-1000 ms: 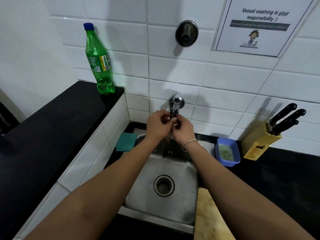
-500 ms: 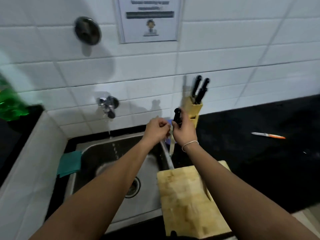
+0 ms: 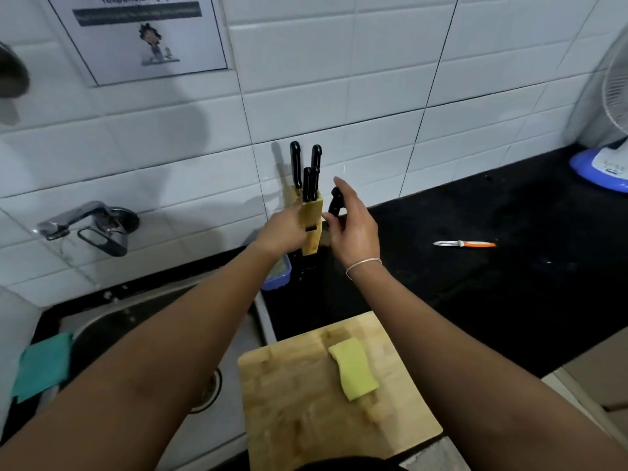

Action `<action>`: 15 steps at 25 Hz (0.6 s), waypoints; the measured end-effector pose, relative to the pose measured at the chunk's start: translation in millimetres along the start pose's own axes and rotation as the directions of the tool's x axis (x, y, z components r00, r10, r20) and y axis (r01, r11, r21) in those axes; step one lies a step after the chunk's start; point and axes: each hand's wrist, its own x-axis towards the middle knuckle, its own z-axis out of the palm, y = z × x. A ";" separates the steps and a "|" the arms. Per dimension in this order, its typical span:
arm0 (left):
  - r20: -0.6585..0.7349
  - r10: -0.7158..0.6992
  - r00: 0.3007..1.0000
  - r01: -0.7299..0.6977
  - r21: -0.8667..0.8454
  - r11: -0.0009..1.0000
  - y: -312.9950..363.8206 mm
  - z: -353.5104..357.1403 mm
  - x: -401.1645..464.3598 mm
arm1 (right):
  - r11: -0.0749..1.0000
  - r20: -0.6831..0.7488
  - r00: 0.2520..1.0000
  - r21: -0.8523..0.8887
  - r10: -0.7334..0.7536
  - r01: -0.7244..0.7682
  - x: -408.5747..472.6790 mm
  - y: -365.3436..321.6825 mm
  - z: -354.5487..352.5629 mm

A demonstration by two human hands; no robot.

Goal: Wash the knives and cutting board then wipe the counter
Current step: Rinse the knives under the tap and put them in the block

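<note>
The right hand (image 3: 353,229) holds a black-handled knife (image 3: 335,202) by its handle, thumb and some fingers pinching it and one finger straight. The knife stands almost upright, just right of the knife block (image 3: 310,222). The left hand (image 3: 282,232) grips the block's left side. The slots are just to the knife's left, so the right hand is the one to slide it in. Three handles already stick up there. Near the person lies the cutting board (image 3: 306,396) with a sponge (image 3: 353,372) on it. An orange peeler (image 3: 465,244) lies well apart on the counter (image 3: 492,283).
</note>
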 end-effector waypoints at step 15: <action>-0.010 -0.168 0.986 0.168 0.134 0.977 -28.5 10.3 57.8 | 0.977 -0.068 0.983 0.119 -0.170 0.177 59.4 32.7 40.9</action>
